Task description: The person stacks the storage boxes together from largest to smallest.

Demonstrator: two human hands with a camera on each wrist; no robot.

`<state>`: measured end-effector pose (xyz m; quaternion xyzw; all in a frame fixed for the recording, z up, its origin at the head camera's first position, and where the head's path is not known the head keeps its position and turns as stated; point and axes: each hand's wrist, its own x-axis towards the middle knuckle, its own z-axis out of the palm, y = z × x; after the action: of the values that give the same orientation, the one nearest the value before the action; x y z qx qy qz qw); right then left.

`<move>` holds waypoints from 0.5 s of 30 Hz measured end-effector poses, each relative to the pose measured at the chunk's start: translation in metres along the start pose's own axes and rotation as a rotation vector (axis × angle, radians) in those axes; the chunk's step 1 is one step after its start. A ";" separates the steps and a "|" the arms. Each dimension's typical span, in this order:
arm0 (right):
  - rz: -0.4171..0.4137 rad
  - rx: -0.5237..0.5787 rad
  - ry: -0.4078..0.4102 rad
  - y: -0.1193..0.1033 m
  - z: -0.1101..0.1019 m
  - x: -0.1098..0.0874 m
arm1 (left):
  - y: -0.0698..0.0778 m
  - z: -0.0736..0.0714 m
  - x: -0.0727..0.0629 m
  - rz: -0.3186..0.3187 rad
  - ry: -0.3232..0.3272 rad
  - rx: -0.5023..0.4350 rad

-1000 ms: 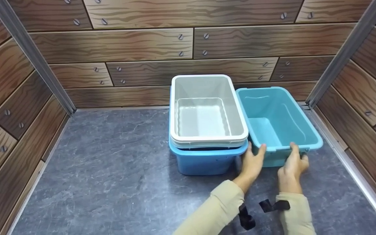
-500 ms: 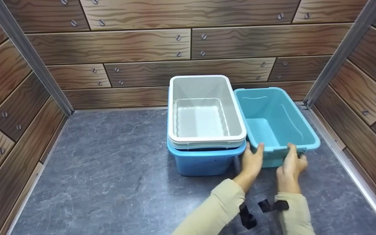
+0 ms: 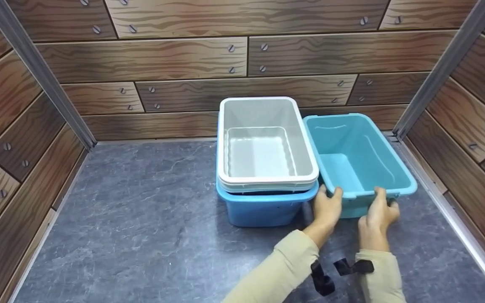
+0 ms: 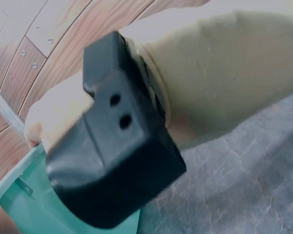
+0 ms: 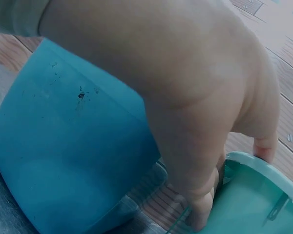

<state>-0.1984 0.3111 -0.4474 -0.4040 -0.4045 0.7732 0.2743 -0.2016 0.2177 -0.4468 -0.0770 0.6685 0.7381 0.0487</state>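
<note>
A teal plastic tub (image 3: 352, 139) stands on the floor at the right. At its near left corner my left hand (image 3: 326, 208) grips the rim, thumb on top and fingers down the outside. My right hand (image 3: 377, 216) holds the near rim further right, its thumb over the edge and the other fingers under it, partly hidden. Directly left of the teal tub is a blue tub (image 3: 263, 210) with white-grey tubs (image 3: 263, 113) nested in its top. Both wrist views show a hand on the teal tub's rim, and the right wrist view also shows the blue tub's side (image 5: 73, 136).
Grey marbled floor (image 3: 141, 210) spreads left and in front of the tubs. A wood-patterned back wall (image 3: 183, 59) rises just behind them. The right wall (image 3: 478, 126) and its metal floor strip (image 3: 457, 227) run close to the teal tub. Black wrist mounts (image 3: 322, 280) hang below the sleeves.
The teal tub and both hands have shifted very slightly right and towards me. The grips look the same, and the blue and white-grey stack stays in place.
</note>
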 end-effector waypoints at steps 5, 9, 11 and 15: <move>-0.001 0.025 0.000 -0.002 -0.001 -0.001 | 0.000 0.000 -0.001 0.035 0.010 -0.051; -0.003 0.029 0.002 -0.003 -0.001 -0.004 | 0.002 0.000 -0.003 0.039 0.035 -0.065; -0.006 0.030 0.009 -0.004 -0.001 -0.006 | 0.003 0.001 -0.004 0.044 0.051 -0.064; -0.006 0.038 0.004 -0.005 -0.002 -0.010 | 0.005 0.002 -0.007 0.064 0.093 -0.059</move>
<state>-0.1910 0.3074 -0.4397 -0.3990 -0.3905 0.7791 0.2850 -0.1954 0.2190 -0.4402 -0.0912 0.6501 0.7543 -0.0085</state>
